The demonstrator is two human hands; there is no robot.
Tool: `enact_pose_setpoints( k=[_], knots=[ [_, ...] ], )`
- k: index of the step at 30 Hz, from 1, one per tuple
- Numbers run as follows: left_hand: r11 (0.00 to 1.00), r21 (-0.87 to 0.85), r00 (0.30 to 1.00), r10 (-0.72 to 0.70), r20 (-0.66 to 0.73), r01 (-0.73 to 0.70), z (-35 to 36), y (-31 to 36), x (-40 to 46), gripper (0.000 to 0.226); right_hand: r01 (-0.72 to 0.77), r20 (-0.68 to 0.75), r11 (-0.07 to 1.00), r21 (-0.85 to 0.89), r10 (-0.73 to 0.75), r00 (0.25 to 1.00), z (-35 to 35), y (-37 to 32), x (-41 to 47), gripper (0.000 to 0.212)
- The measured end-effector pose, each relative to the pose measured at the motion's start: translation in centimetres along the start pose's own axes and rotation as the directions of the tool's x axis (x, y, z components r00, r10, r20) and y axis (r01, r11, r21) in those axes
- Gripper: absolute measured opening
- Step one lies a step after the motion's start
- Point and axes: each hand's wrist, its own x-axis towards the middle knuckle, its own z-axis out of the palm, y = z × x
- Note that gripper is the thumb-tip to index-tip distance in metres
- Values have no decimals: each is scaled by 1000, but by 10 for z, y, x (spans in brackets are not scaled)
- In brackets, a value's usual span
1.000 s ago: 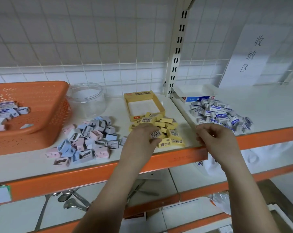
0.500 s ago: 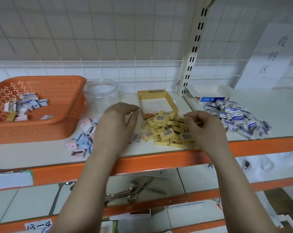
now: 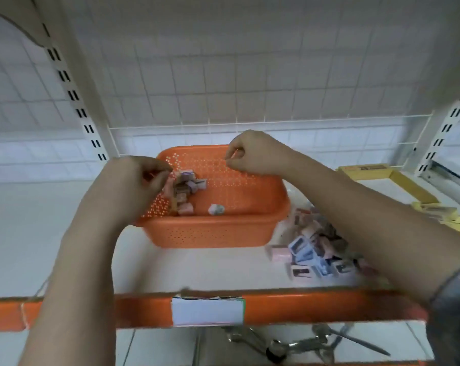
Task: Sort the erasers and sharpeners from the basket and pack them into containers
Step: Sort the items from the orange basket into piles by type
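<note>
At the nearest edge, the orange front rail point(image 3: 303, 307) of a white shelf point(image 3: 25, 233) carried a white paper label point(image 3: 206, 311), with blurred metal utensils point(image 3: 289, 344) lying on the level below. Both bare forearms rose over the rail, and a dark sleeve point(image 3: 453, 313) showed at the right arm's elbow. On the shelf under the right forearm lay a heap of small pink and blue sharpeners point(image 3: 307, 257), just beside the right end of an orange perforated basket point(image 3: 213, 233). Farther right, yellow erasers point(image 3: 445, 216) lay near an open yellow cardboard box point(image 3: 398, 178), both cut off at the frame's edge.

The basket stood in the middle of the shelf, between the two hands. Inside it, a small cluster of mixed pieces point(image 3: 185, 190) sat toward the left wall, and one pale piece point(image 3: 216, 209) lay apart near the front wall. The left hand point(image 3: 133, 180) was over the basket's left rim, just beside the cluster, fingers curled in with thumb and fingertips drawn together; whether it pinched anything could not be told through the blur. The right hand point(image 3: 246, 154) was above the basket's far rim, well apart from the pieces, its fingers likewise curled, and nothing could be made out in its grip.

Behind the basket ran a white wire grid point(image 3: 250, 83) backing the shelf, flanked by slotted white uprights point(image 3: 73, 96) against a tiled wall.
</note>
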Motion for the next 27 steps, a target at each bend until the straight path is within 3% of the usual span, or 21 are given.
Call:
enact_pose_setpoints(
  k=[3,7,10,13,15,18,21,24,27],
  knots=[
    [998,-15,994,55,91,-53,-14,-33,12,18,37,307,990,-137,7,952,42,-23,55,23],
    [994,-37,986,109,126,-106,-23,-61,18,19,6,610,981,-196,117,784,89,-28,86,29],
    [992,-70,982,116,149,-107,-25,-72,17,19,-15,597,979,-205,137,790,107,-29,83,34],
    [990,-62,974,134,182,-125,-27,-78,17,19,10,569,984,-176,94,817,107,-32,77,19],
    [988,-56,965,151,215,-142,-29,-76,24,19,2,557,974,-228,128,820,95,-35,73,21],
    [967,15,922,238,305,-255,-22,-64,49,21,-70,357,929,-364,208,911,60,-37,62,39],
    [892,114,782,315,538,-437,3,-49,77,26,-234,-19,951,-203,235,972,25,-33,32,41],
    [773,120,558,332,760,-623,33,-41,92,31,-273,-307,937,216,330,892,12,-29,-18,27],
    [633,118,373,285,883,-765,54,-37,98,40,-237,-465,887,397,417,781,17,-31,-61,17]
  ],
)
